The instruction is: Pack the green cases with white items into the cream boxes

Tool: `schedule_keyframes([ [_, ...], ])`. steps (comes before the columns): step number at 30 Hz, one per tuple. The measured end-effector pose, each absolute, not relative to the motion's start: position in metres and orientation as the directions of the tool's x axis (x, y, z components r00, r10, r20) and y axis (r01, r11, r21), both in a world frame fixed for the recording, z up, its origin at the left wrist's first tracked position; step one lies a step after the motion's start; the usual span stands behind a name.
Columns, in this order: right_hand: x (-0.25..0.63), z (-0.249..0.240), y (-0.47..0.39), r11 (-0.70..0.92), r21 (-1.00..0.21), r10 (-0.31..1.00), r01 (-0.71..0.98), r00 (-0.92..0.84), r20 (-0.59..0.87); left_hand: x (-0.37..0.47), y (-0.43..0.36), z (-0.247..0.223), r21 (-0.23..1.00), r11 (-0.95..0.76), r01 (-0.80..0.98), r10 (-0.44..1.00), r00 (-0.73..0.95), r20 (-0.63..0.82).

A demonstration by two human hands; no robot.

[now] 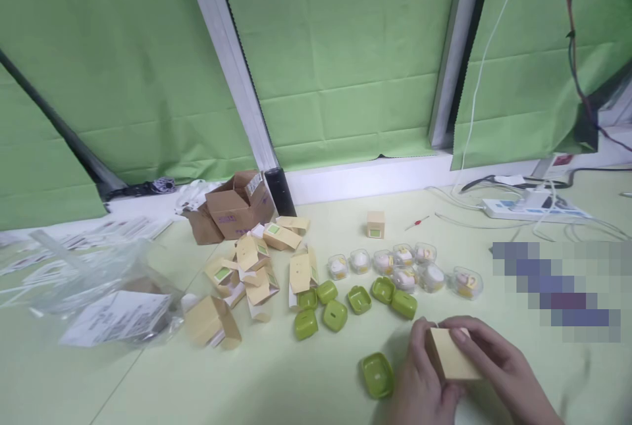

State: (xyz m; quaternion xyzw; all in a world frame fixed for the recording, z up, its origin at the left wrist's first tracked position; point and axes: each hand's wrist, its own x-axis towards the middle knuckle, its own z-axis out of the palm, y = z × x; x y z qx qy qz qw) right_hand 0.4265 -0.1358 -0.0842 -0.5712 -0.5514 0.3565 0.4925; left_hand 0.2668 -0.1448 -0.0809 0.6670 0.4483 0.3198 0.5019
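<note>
The fingers of both hands curl around a small tan box (pixel 451 354): the left hand (pixel 422 379) supports its near left edge, while the right hand (pixel 511 369) grips it from the other side, a thumb or finger lying across the top face. The faces that show look closed; the underside is hidden by the hands.

Just left of the fingers, a green cup (pixel 377 375) sits hollow side up on the counter (pixel 276 385). Beyond the fingers and to their left lies a cluster of seven more green cups (pixel 335 315), some upturned. Past these, straight ahead of the fingers, eight clear packs (pixel 432 277) with whitish contents stand in loose rows.

Farther to the left of the fingers is a heap of tan boxes (pixel 254 254) with their flaps loose, so several boxes appear to be opened already, with cups and packs sorted apart. Judging by this, the box in the fingers is not yet opened, and another closed box (pixel 375 224) is left, well beyond the fingers, near a thin red-banded tool (pixel 419 222). Farthest left are a brown carton (pixel 237 204) and a plastic bag (pixel 118 287).
</note>
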Motion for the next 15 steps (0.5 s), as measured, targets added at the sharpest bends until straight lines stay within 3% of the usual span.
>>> schedule_keyframes([
  [9, 0.430, -0.088, -0.139, 0.118, -0.954, 0.977, 0.277, 0.137, 0.161, 0.265, -0.142, -0.069, 0.913, -0.059, 0.403, 0.877, 0.459, -0.146],
  [15, 0.430, -0.081, -0.135, 0.081, -0.937, 0.982, 0.340, 0.132, 0.133, 0.264, -0.146, -0.076, 0.932, -0.054, 0.360, 0.904, 0.414, -0.108],
])
